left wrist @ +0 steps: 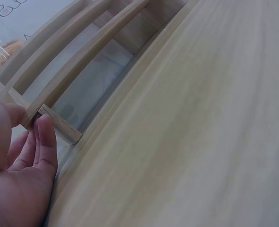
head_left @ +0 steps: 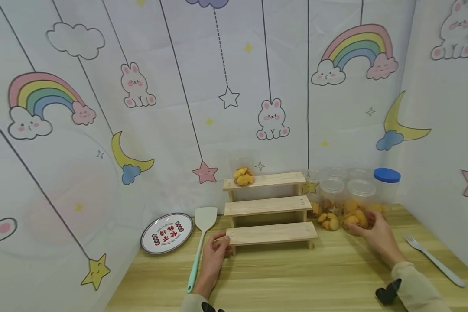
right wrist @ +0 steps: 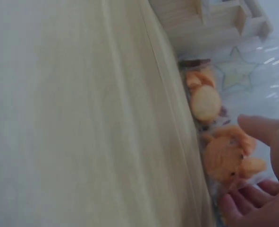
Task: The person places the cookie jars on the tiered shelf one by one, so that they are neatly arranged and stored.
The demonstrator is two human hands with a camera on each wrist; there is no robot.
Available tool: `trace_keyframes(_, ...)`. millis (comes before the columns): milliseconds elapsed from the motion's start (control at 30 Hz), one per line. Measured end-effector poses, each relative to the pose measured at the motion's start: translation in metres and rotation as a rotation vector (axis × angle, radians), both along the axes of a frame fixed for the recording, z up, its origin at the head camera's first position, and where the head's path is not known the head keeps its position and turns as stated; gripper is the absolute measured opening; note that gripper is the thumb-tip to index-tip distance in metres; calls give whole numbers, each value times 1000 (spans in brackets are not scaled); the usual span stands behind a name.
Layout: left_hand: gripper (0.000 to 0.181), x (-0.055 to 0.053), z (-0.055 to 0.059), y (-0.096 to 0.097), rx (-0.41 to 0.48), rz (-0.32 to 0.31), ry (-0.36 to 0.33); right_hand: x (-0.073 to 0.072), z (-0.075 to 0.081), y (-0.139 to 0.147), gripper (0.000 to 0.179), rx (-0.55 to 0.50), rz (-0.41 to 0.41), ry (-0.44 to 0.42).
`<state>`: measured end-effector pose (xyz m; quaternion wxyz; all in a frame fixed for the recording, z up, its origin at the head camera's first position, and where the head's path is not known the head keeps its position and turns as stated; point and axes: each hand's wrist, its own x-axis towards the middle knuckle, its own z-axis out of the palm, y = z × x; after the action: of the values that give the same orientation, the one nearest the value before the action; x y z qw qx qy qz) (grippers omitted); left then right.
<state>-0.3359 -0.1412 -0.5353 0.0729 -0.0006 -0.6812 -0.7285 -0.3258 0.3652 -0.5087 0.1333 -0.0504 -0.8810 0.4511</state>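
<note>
My left hand (head_left: 213, 259) is at the left end of a three-step wooden display rack (head_left: 273, 234). It pinches the end of the lowest plank (left wrist: 66, 84), thumb above and fingers below. On the right, my right hand (head_left: 380, 238) holds a clear lidded plastic jar (head_left: 359, 189), thumb at the front and fingers round its right side. Orange and yellow snack pieces (right wrist: 226, 158) show through its wall. Beside it stands another clear jar (head_left: 331, 187) with round biscuits. An open-looking clear jar (head_left: 242, 171) of yellow pieces sits on the top step's left end.
More clear jars (head_left: 333, 172) stand behind, one with a blue lid (head_left: 387, 175). A white plate (head_left: 167, 234) with red characters and a white spatula (head_left: 205, 219) with a green handle lie left. A fork (head_left: 434, 260) lies right. A patterned curtain (head_left: 179, 130) backs the table.
</note>
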Motion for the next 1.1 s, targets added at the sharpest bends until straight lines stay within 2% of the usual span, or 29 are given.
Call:
trace_keyframes(333,43,1,5,0,-14,11,-11,-5,-1,0,108,-23,17,-30)
trace_keyframes(600,43,3,5,1,-14,0,-17,2,1,1,105,-9,35,-36)
trace_keyframes(800,45,1,2,0,-34,2,-10,12,14,0,109,-18,44,-39)
trace_keyframes(1100,46,1,0,-1,-34,1,-5,26,38,-13,100,47,116,-18)
